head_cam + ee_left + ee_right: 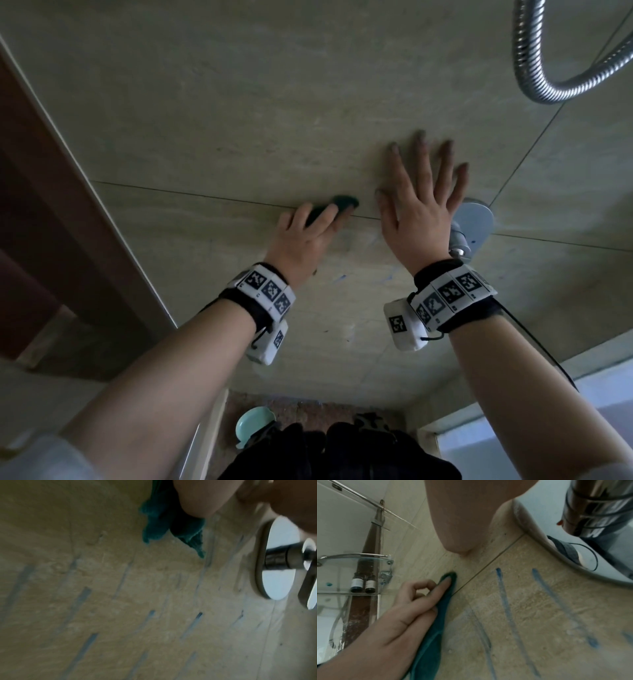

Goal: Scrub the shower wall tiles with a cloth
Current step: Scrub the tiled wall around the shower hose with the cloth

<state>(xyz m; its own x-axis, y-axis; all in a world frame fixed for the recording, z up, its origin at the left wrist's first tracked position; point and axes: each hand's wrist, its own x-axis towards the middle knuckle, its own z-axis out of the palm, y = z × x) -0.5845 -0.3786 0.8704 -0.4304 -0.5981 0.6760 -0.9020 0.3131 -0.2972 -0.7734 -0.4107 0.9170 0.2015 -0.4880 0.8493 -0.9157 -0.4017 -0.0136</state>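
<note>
The dark green cloth (pixel 435 626), a nubbly terry rag bunched into a long fold, lay pressed against the beige wall tiles (pixel 308 85) under the left hand (pixel 308 236), its tip poking past the fingertips right at a thin grout line (pixel 178 193). That hand's index and middle fingers lay fairly straight along the cloth, holding it to the wall, with the thumb and the other fingers curled in beside it; whether the thumb also pinched the fabric could not be told. The right hand (pixel 421 205) held nothing and was spread flat on the tile just beside the cloth, fingers splayed, seemingly as a brace. The scrubbing step looked to be under way, with plenty left: blue streaks (pixel 505 601), like marker strokes, some smeared pale and some crisp, ran across the tile below the grout line. The next stroke would probably call for firm pressure and a sweep down over those marks, staying clear of the chrome faucet plate (pixel 476 222) near the right wrist. The tiles looked matte, faintly veined and slightly pitted, so pigment may cling in the pores. A ribbed metal shower hose (pixel 534 61) looped above, and a glass corner shelf (pixel 351 561) carried two small dark bottles (pixel 362 584).
</note>
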